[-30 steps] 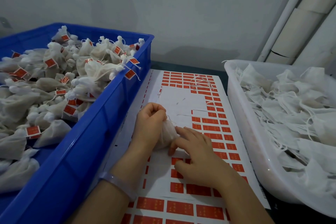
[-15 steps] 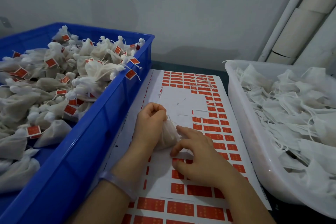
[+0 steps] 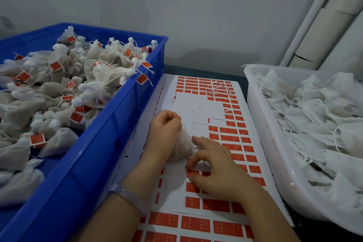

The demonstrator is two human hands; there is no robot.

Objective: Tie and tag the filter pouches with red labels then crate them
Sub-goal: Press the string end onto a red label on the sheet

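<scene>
Your left hand [image 3: 163, 133] clutches a plump off-white filter pouch [image 3: 183, 148] mid-frame; your right hand [image 3: 218, 172], loosely curled, touches the red label sheet [image 3: 196, 108].

The left grip [image 3: 163, 133] holds a small white pouch [image 3: 183, 148] by its top, on a sheet of red labels [image 3: 196, 108]. The right grip [image 3: 216, 171] has bent fingers [image 3: 200, 141] touching the sheet just beside the pouch. A blue crate [image 3: 110, 116] of tagged pouches [image 3: 59, 84] sits left, a white tub [image 3: 261, 124] of untied pouches [image 3: 314, 114] right
</scene>
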